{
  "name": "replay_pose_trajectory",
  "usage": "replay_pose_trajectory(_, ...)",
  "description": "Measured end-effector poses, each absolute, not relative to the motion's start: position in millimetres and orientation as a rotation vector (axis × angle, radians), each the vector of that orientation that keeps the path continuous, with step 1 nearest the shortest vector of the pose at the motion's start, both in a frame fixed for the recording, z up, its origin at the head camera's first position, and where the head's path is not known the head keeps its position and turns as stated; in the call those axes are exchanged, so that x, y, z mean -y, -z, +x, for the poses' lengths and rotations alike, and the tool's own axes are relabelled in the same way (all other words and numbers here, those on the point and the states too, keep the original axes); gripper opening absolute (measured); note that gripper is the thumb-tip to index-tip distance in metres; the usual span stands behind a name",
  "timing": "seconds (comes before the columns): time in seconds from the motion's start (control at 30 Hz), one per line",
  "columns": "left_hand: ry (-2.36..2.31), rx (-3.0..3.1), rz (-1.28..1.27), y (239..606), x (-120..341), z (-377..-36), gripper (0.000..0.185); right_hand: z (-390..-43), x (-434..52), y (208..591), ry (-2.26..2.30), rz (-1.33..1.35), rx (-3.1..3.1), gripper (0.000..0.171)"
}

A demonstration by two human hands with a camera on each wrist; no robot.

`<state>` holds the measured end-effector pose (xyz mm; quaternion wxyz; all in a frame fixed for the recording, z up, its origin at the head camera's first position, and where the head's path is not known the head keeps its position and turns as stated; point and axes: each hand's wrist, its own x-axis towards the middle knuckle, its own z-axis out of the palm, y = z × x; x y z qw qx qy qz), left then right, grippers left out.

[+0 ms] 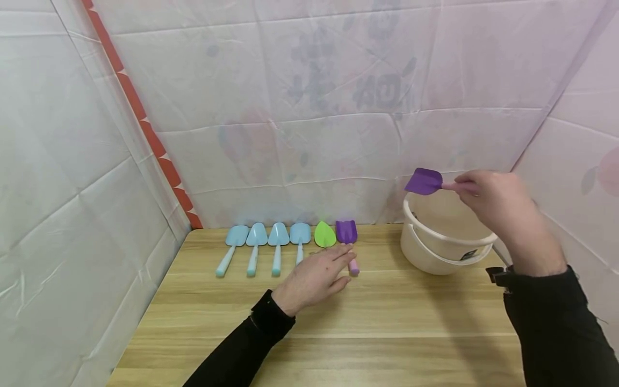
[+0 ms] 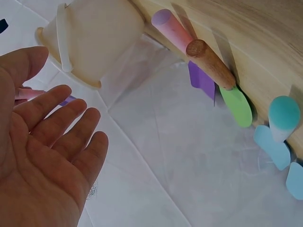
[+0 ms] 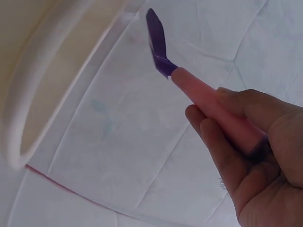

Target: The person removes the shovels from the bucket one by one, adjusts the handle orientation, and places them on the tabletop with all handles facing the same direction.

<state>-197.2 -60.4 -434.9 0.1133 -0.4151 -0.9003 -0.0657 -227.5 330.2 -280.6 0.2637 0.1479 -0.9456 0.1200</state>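
The right hand (image 1: 488, 201) is raised above the bucket (image 1: 447, 236) at the right rear of the desk (image 1: 387, 322), its fingers curled round the pink handle of a purple scoop (image 1: 424, 181); the grip is closed on that handle, and the scoop's blade points left, held in the air over the bucket's left rim and clear of it. The right wrist view shows the same hold: fingers (image 3: 222, 156) wrapped along the pink handle, the purple blade (image 3: 156, 40) sticking out past them, and the bucket's pale rim (image 3: 52, 94) off to the side. The bucket is cream-white with a handle band folded down around its front. The left hand (image 1: 316, 277) lies low over the desk with its fingers straight and loosely spread, palm down, holding nothing; its fingertips reach the pink handle of a second purple scoop (image 1: 346, 231) lying in a row, though whether they touch it cannot be told. The left wrist view shows the open palm (image 2: 42, 156) and, beyond it, that handle (image 2: 173, 30). The row runs along the back edge of the desk, blades toward the wall: four blue scoops (image 1: 267, 235) on the left, then a green scoop (image 1: 324, 235) whose handle is hidden behind the left hand, then the purple one, all just beside one another. White sheeting (image 1: 309, 107) hangs behind and on both sides, with a red strip (image 1: 145, 121) slanting down the left corner.
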Motion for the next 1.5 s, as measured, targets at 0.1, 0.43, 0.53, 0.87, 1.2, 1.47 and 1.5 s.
replay_pose_trajectory(0.1, 0.217, 2.652, -1.202, 434, 61, -199, 0.061, -228, -322, 287, -0.332, 0.409, 2.511, 0.014)
replay_pose_trajectory(0.43, 0.287, 2.674, -1.142, 433, 66, -206, 0.062, -224, -289, 305, -0.422, 0.426, 2.394, 0.016)
replay_pose_trajectory(0.53, 0.324, 2.668, -1.121, 434, 67, -208, 0.062, -222, -279, 311, -0.447, 0.423, 2.378, 0.016)
replay_pose_trajectory(0.87, 0.374, 2.640, -1.042, 434, 69, -213, 0.062, -224, -245, 337, -0.533, 0.417, 2.257, 0.018)
replay_pose_trajectory(1.2, 0.409, 2.566, -0.983, 429, 65, -217, 0.063, -220, -218, 356, -0.647, 0.369, 2.271, 0.019)
replay_pose_trajectory(1.47, 0.501, 2.422, -0.946, 428, 54, -221, 0.065, -218, -203, 367, -0.728, 0.383, 2.280, 0.019)
replay_pose_trajectory(1.5, 0.516, 2.400, -0.944, 427, 53, -221, 0.065, -218, -201, 369, -0.736, 0.385, 2.277, 0.019)
